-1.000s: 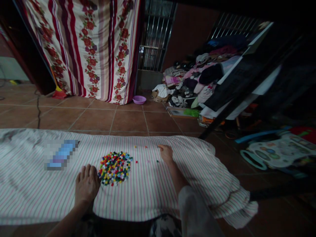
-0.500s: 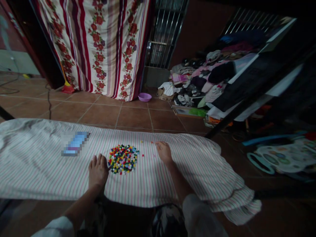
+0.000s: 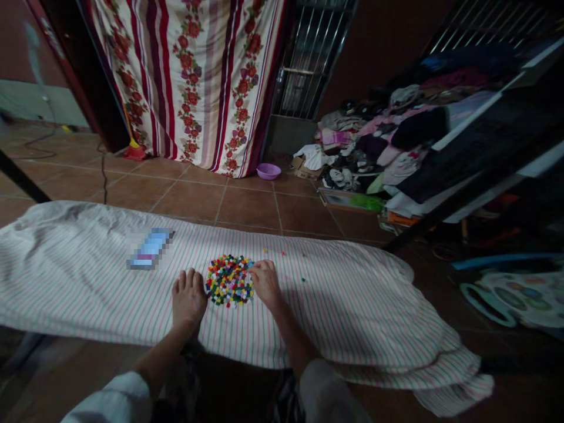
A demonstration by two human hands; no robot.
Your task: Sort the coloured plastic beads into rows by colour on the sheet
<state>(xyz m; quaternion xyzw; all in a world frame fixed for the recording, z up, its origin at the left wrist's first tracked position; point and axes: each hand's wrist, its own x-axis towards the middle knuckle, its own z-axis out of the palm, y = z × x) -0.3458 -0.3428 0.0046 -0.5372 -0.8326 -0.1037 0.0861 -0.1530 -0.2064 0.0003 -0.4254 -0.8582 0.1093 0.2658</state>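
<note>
A round patch of small multicoloured pieces [image 3: 229, 282] lies on a striped cloth [image 3: 352, 305]. My left hand [image 3: 189, 296] rests flat on the cloth at the patch's left edge, its fingers a little spread and nothing in it. At the right edge of the patch is my right hand [image 3: 265, 282], thumb and fingertips pinched together; whatever they hold, if anything, is too small to make out. Single pieces lie apart on the cloth, among them an orange one [image 3: 284, 254] and a dark green one [image 3: 304, 280].
A blurred-out flat blue object [image 3: 151, 249] lies on the cloth to the left. Beyond it, a purple basin [image 3: 268, 171] stands on the tiled floor near a flowered curtain [image 3: 189, 88]. Clothes [image 3: 374, 135] are heaped at the back right.
My right hand has moved left from the loose pieces to the patch's right edge. The view has shifted, while my left hand stays beside the patch. A dark green piece now shows at the right.
</note>
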